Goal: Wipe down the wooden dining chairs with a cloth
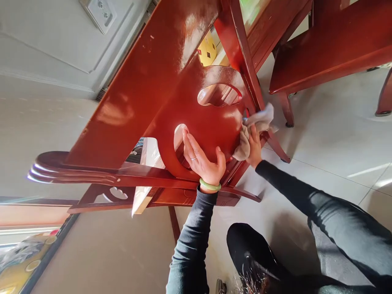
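Note:
A glossy red-brown wooden chair (122,106) fills the middle of the head view, its carved back panel pierced by oval cut-outs. My left hand (203,161), with a ring and a pale green bangle, lies against that panel beside the left cut-out. Its fingers are stretched out and the thumb stands apart. At the panel's right edge, my right hand (255,149) grips a crumpled beige-grey cloth (243,143). The cloth touches the wood near the chair's frame, and one loose end sticks up, blurred. Part of the right hand's fingers is hidden by the cloth.
Another red-brown seat (330,53) stands at the upper right on the pale tiled floor (337,139). A white wall with a socket plate (99,12) is at the upper left. Behind the chair shows a yellow object (208,50). My knee (249,243) is below.

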A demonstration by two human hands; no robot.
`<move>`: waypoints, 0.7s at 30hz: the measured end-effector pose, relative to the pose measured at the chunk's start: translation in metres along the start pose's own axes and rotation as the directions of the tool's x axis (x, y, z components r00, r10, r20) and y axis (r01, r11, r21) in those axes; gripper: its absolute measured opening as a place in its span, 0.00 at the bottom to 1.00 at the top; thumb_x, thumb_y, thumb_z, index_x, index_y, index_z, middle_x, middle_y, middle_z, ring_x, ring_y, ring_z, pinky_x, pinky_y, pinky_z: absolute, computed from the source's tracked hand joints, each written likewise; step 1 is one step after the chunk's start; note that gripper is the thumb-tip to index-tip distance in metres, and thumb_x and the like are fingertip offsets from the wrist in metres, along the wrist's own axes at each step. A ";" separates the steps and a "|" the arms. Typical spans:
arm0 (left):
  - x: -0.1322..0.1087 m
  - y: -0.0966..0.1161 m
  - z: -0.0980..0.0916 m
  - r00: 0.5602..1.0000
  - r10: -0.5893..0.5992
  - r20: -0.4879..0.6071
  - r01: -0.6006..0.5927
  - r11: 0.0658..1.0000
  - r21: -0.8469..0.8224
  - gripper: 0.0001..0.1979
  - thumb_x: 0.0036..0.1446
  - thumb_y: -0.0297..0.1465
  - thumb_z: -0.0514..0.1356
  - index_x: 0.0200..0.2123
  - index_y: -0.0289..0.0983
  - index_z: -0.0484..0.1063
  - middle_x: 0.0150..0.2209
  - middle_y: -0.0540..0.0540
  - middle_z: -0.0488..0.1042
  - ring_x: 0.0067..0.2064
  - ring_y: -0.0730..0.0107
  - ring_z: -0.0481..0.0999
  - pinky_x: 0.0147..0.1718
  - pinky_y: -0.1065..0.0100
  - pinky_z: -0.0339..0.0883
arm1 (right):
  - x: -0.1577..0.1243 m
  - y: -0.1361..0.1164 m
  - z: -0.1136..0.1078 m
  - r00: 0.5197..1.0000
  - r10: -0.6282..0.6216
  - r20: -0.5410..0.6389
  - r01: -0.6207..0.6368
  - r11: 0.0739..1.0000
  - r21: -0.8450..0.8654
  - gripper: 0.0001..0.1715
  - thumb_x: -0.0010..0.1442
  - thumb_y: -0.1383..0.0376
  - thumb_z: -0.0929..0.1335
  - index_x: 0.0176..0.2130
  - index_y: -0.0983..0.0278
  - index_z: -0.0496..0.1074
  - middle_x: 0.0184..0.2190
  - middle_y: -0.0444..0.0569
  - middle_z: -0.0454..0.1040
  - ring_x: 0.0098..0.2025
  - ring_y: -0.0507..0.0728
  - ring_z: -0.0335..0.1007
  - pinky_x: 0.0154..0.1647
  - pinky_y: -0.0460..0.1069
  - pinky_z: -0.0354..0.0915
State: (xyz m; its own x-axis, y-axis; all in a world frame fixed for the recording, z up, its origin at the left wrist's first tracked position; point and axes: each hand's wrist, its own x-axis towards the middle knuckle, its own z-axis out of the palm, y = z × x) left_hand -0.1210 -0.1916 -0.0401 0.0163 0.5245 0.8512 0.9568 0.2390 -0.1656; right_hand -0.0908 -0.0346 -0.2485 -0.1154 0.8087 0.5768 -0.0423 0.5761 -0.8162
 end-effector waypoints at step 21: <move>-0.001 -0.004 0.009 0.999 -0.028 -0.025 0.027 1.000 -0.008 0.44 0.72 0.44 0.55 0.82 0.25 0.50 0.81 0.21 0.59 0.85 0.41 0.57 0.80 0.43 0.56 | -0.084 -0.005 0.028 0.992 0.124 0.008 -0.122 0.987 -0.100 0.39 0.79 0.54 0.57 0.81 0.62 0.58 0.82 0.61 0.56 0.86 0.66 0.50 0.84 0.72 0.56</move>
State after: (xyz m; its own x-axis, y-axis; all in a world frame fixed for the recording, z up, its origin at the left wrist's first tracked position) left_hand -0.1271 -0.1860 -0.0449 -0.0029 0.4973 0.8676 0.9591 0.2469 -0.1383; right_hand -0.1090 -0.1092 -0.2940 -0.1274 0.8729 0.4711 0.0714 0.4818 -0.8734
